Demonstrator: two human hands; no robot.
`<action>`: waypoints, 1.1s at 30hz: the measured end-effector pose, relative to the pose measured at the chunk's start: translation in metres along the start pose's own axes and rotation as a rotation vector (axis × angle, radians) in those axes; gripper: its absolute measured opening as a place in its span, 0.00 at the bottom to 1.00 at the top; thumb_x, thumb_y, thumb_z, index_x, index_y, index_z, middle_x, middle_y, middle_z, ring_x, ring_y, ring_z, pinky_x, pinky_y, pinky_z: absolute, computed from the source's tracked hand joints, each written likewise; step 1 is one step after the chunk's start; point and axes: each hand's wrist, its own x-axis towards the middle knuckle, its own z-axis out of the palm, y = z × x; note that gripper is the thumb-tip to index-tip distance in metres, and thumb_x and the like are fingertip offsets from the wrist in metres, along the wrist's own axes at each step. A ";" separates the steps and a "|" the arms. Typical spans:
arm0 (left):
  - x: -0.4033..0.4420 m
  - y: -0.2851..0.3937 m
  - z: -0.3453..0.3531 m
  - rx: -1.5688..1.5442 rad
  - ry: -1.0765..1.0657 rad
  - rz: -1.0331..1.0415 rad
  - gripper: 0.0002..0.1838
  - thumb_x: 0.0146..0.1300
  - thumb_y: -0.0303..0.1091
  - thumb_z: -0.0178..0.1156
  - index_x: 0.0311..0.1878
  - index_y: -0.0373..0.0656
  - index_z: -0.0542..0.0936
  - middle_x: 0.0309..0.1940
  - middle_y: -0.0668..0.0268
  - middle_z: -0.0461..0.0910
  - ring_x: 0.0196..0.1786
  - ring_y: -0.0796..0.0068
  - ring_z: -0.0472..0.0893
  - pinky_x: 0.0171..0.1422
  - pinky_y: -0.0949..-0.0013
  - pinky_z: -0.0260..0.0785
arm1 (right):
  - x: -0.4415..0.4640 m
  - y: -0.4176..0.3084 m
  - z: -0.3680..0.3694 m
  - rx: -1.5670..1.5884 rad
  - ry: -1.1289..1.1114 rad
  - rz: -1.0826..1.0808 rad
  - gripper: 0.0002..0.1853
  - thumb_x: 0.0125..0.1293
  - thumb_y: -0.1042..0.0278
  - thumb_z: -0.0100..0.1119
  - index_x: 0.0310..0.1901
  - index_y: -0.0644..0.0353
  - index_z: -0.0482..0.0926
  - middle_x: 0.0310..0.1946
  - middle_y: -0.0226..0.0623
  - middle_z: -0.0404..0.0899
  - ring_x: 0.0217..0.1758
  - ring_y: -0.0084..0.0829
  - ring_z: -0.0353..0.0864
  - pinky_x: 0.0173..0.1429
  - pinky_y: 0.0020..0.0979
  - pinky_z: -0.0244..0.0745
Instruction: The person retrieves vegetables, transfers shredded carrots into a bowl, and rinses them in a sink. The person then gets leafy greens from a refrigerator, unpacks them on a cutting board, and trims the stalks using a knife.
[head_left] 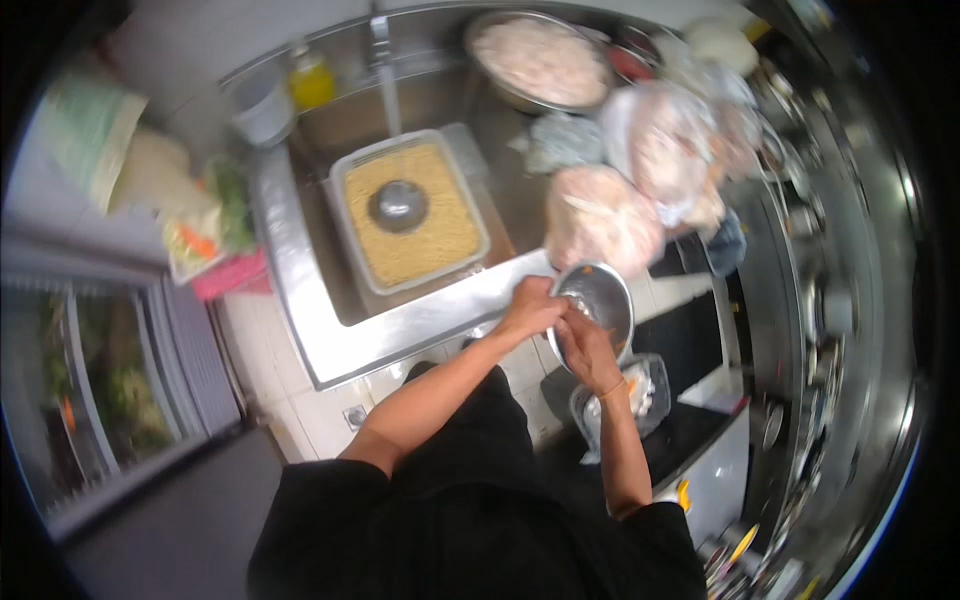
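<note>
A round metal bowl with small orange and white bits inside is tilted between my hands. My left hand is closed at the bowl's left rim. My right hand reaches over the bowl's opening, its fingers bent together and meeting the left fingers; what they hold, if anything, is too small to tell. Below the bowl, beside my right wrist, is a clear plastic container with white and orange food. A plastic bag of pale meat lies just above the bowl.
Water from a tap runs toward a white tub of yellowish food in the sink. A metal ladle or bowl rests in the tub. A large bowl of pale meat and more bags stand at the back.
</note>
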 end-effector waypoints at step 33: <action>-0.064 0.007 0.172 -0.147 -0.409 -0.158 0.40 0.53 0.62 0.65 0.45 0.27 0.72 0.34 0.51 0.79 0.22 0.60 0.82 0.20 0.62 0.77 | -0.188 0.125 -0.075 0.208 0.649 0.042 0.07 0.61 0.78 0.65 0.37 0.71 0.78 0.34 0.39 0.78 0.36 0.30 0.75 0.43 0.33 0.73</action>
